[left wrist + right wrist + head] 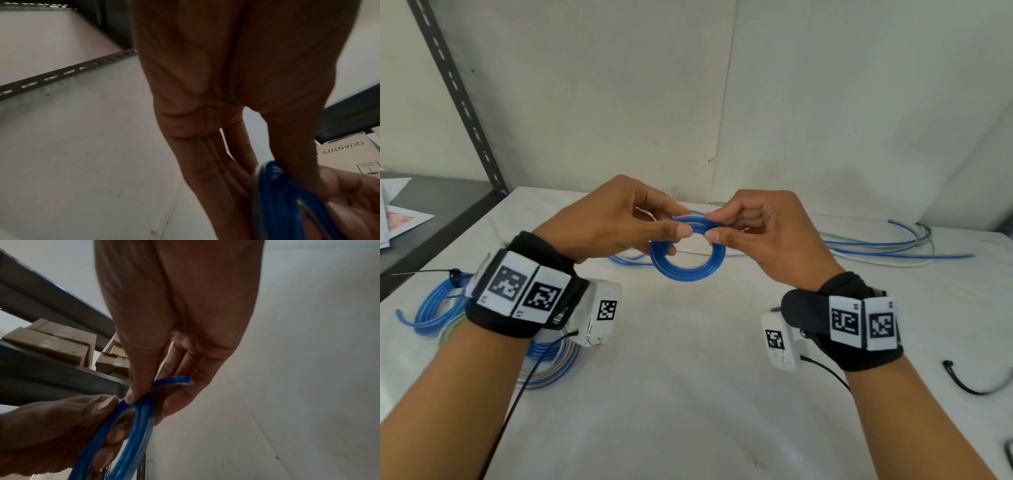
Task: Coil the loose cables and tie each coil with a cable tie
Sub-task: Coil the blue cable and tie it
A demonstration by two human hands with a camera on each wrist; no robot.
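Note:
A small blue cable coil (pixel 687 270) hangs above the white table, held at its top by both hands. My left hand (pixel 671 229) pinches the coil's top between thumb and fingers. My right hand (pixel 714 229) pinches the same top from the right. In the left wrist view the blue coil (pixel 287 194) sits under my left thumb. In the right wrist view the blue coil (pixel 131 431) runs between both hands, its cut end (pixel 185 380) sticking out past my right thumb (pixel 133 395). A thin clear strand lies among the blue turns; what it is I cannot tell.
Tied blue and pale coils (pixel 438 308) lie at the table's left, partly under my left wrist. Loose blue, green and white cables (pixel 887 245) stretch along the back right. A black cable tie (pixel 969 382) lies at the right edge. A grey shelf post (pixel 458 96) stands at left.

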